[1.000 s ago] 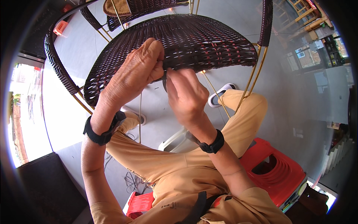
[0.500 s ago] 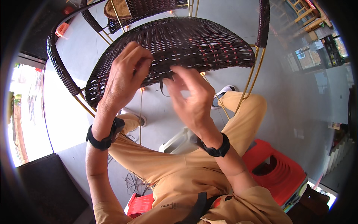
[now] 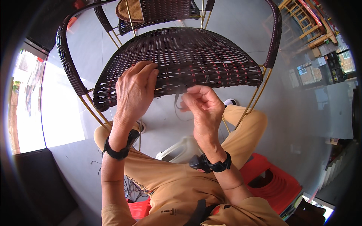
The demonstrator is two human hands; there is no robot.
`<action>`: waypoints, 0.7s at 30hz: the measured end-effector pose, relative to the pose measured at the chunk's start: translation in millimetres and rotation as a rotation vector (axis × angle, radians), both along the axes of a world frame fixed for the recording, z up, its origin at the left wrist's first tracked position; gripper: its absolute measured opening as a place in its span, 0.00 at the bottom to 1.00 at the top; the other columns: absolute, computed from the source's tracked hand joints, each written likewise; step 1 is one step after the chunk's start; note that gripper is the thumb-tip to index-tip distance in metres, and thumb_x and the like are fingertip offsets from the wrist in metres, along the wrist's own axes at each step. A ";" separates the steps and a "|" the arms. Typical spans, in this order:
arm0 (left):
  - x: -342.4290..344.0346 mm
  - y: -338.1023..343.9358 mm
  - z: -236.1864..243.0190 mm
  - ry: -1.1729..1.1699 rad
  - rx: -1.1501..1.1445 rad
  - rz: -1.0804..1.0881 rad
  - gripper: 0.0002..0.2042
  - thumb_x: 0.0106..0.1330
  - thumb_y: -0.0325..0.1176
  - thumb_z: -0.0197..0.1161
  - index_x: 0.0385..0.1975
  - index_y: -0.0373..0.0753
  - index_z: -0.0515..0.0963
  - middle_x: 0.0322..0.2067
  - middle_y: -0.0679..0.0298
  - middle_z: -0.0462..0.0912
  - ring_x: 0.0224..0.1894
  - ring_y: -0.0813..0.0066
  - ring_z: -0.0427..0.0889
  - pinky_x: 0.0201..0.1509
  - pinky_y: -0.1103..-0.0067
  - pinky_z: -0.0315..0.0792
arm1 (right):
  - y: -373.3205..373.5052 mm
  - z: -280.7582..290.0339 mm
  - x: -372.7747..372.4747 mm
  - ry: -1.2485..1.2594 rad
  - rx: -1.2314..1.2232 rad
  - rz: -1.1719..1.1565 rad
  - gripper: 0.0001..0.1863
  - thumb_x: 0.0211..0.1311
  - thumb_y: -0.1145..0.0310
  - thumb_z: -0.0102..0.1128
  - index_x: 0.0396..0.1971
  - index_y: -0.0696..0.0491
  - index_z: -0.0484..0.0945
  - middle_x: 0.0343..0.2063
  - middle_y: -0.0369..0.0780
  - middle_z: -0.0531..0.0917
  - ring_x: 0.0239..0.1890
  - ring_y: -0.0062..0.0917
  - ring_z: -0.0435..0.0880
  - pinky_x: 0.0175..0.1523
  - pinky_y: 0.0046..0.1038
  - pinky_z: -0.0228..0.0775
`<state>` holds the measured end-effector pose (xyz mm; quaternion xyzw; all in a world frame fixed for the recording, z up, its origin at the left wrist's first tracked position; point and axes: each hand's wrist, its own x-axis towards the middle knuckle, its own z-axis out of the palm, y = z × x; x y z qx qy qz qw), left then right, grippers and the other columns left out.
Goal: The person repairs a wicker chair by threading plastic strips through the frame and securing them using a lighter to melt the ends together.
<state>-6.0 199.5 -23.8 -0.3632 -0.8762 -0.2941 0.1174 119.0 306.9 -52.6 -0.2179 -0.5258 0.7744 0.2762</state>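
A dark brown wicker chair [image 3: 181, 47] with thin gold-coloured legs stands before me, its woven seat edge toward me. My left hand [image 3: 136, 90] is closed over the front edge of the seat, fingertips on the weave. Just right of it, below the edge, my right hand [image 3: 206, 109] is closed, thumb and fingers pinched together. A loose dark weaving strip [image 3: 176, 103] hangs in a loop from the edge to these fingers, which appear to hold it. Its lower part is blurred, and the fingers partly hide the pinch.
Behind stands another wicker chair [image 3: 166, 14] with a brown round cushion [image 3: 129, 10]. Below my hands is a pale plastic container [image 3: 181, 150]. A red plastic stool [image 3: 269, 184] stands at my right; tangled cables [image 3: 134, 190] lie at lower left. Wooden frames [image 3: 307, 22] stand far right.
The chair sits lower and further right in view. My left hand has settled on the seat edge. My right hand has moved right and turned, its fingers now pinched beside the loose strip.
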 end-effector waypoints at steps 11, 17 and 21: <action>-0.8 -0.3 -3.2 0.034 0.027 0.011 0.08 0.61 0.29 0.56 0.32 0.35 0.81 0.35 0.59 0.82 0.34 0.61 0.81 0.40 0.72 0.75 | -3.8 3.0 -5.4 0.033 -0.049 -0.044 0.09 0.51 0.83 0.60 0.33 0.57 0.74 0.24 0.34 0.79 0.25 0.15 0.77 0.35 0.18 0.71; 0.8 0.0 -1.7 0.019 0.026 0.009 0.07 0.61 0.29 0.56 0.32 0.35 0.81 0.35 0.60 0.82 0.33 0.62 0.82 0.39 0.73 0.75 | -5.7 0.9 -9.1 -0.024 -0.016 -0.090 0.09 0.50 0.83 0.60 0.32 0.57 0.74 0.23 0.34 0.80 0.24 0.15 0.77 0.34 0.18 0.71; 0.4 0.4 -3.2 0.019 0.020 0.016 0.08 0.61 0.29 0.56 0.32 0.35 0.81 0.35 0.60 0.82 0.33 0.62 0.82 0.39 0.73 0.76 | -6.2 3.3 -10.1 0.006 -0.022 -0.098 0.09 0.50 0.83 0.60 0.31 0.57 0.74 0.22 0.35 0.80 0.23 0.15 0.77 0.33 0.17 0.70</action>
